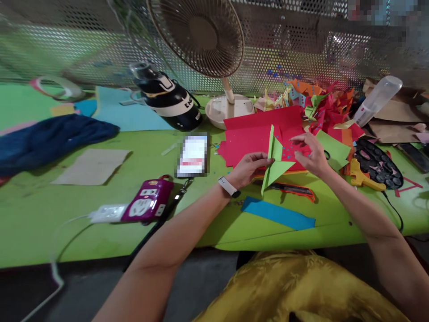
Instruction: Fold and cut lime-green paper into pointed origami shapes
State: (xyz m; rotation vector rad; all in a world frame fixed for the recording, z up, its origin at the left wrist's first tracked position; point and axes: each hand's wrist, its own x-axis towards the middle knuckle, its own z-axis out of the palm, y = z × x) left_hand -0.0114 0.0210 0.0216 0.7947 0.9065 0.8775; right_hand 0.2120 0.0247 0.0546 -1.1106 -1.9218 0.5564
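Between thumb and fingers my left hand (252,168) pinches a folded light-green piece of paper (275,161), a flat strip-like edge with two pointed flaps. My right hand (310,154) hovers to the right of it, fingers apart and holding nothing. Both hands are over red paper sheets (250,136) scattered with tiny blue bits. Just below the folded paper lies an orange-and-black utility knife (293,190), partly covered by it. Nearer the table's front edge is a blue paper strip (278,213).
A heap of folded paper scraps (321,103) lies behind the red sheets. A yellow glue gun (363,175) rests by a black palette-like tray (378,165) on the right. On the left are a phone (193,155), a purple power strip (147,201), a black bottle (170,100) and a fan (204,33).
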